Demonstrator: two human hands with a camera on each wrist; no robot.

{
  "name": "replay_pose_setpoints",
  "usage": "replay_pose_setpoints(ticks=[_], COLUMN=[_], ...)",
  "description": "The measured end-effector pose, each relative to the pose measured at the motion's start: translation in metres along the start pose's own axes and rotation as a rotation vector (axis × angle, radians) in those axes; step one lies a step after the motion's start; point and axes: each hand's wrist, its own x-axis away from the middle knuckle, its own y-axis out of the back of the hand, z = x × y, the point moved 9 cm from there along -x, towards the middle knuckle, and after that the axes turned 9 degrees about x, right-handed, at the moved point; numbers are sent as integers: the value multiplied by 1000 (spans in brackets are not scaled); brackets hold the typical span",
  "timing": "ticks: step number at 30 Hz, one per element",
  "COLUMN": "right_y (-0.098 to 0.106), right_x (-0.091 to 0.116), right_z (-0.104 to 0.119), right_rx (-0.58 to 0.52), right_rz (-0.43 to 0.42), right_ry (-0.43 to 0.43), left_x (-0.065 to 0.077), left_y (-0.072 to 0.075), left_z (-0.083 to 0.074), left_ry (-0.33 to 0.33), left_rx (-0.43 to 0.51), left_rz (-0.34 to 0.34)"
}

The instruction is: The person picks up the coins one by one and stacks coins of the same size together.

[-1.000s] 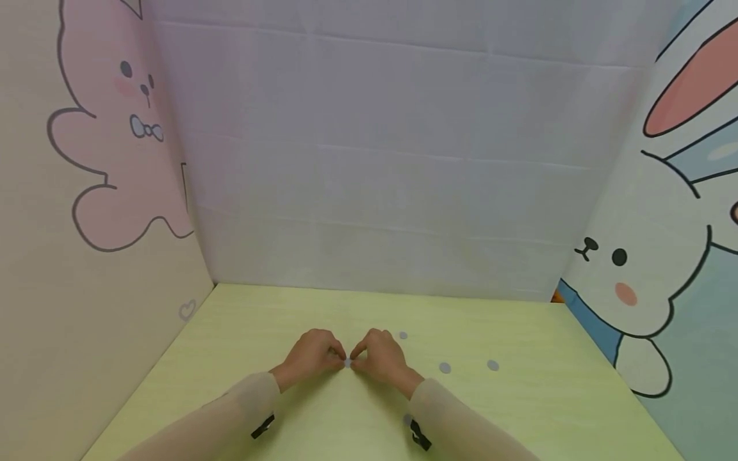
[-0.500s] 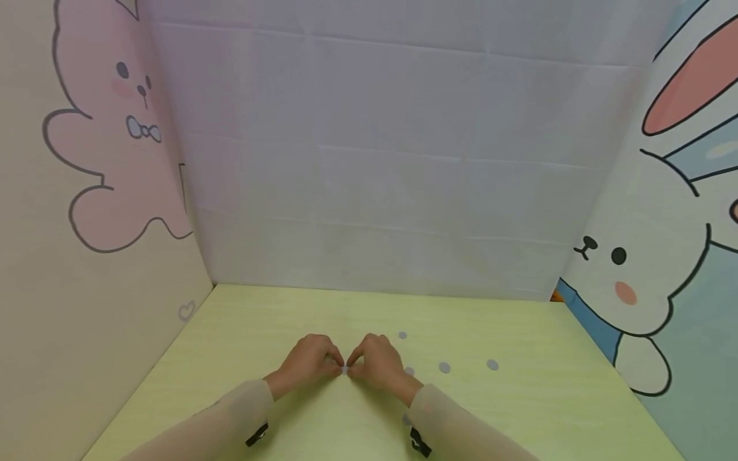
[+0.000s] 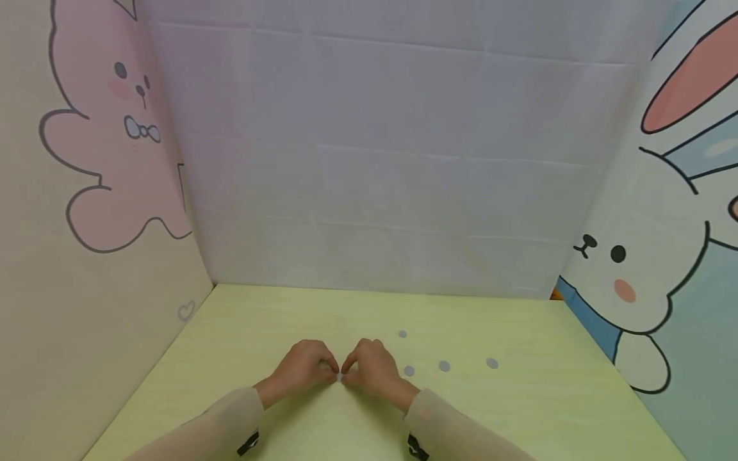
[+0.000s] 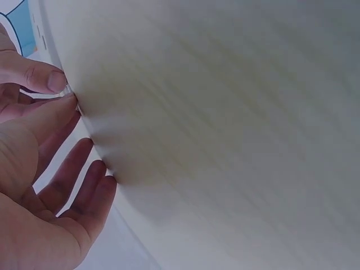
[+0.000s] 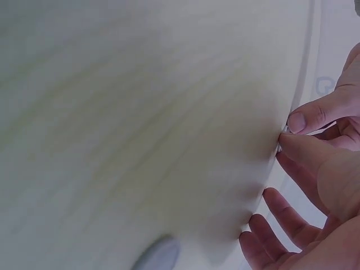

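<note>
Location of small grey disc: at the surface of the yellow-green tabletop, slightly left of centre. Pinched at one side by curled thumb and forefinger of left hand, at the other by those of right hand. Pale and plain where exposed; largely covered by fingertips, full outline not determinable. To the right of right hand: four loose discs, grey, flat, round, spaced apart. Partly hidden beside right sleeve: another grey patch.
</note>
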Motion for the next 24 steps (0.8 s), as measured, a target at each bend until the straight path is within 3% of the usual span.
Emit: replay_pose_setpoints(ticks=[24], right_y=[-1], right_x=[17], right_z=[22], right_rx=[19], right_rz=[28], right_ry=[43], left_x=[28], left_y=[3], left_z=[-15], left_ry=[-20], left_rx=[13], left_rz=[21])
